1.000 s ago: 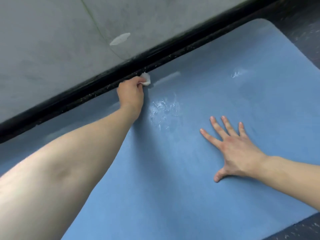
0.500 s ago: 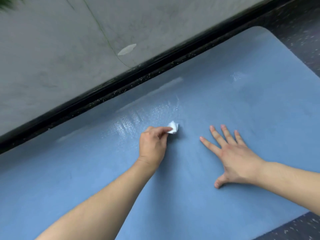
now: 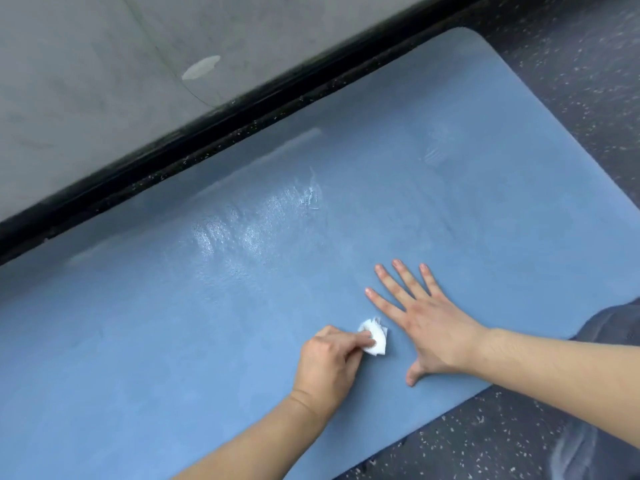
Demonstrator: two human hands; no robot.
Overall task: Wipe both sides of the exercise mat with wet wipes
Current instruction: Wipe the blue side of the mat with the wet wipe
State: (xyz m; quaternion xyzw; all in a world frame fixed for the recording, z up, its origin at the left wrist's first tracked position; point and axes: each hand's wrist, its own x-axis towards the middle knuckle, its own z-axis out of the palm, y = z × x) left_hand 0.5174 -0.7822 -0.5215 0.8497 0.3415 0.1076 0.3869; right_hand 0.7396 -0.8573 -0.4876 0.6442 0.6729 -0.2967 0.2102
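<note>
Left hand [image 3: 325, 362] pinches crumpled wipe [image 3: 479, 337] on mat [image 3: 138, 341] | right hand [image 3: 426, 323] flat, fingers spread | wipe part-hidden

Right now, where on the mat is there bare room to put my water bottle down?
Bare mat left of the left hand with its wipe is free, and so is the rounded far corner. Beside the flat right hand is crowded.

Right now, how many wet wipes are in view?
1. The wet wipe is bunched in the left hand, on the blue mat, beside the flat right hand. None other visible.
</note>
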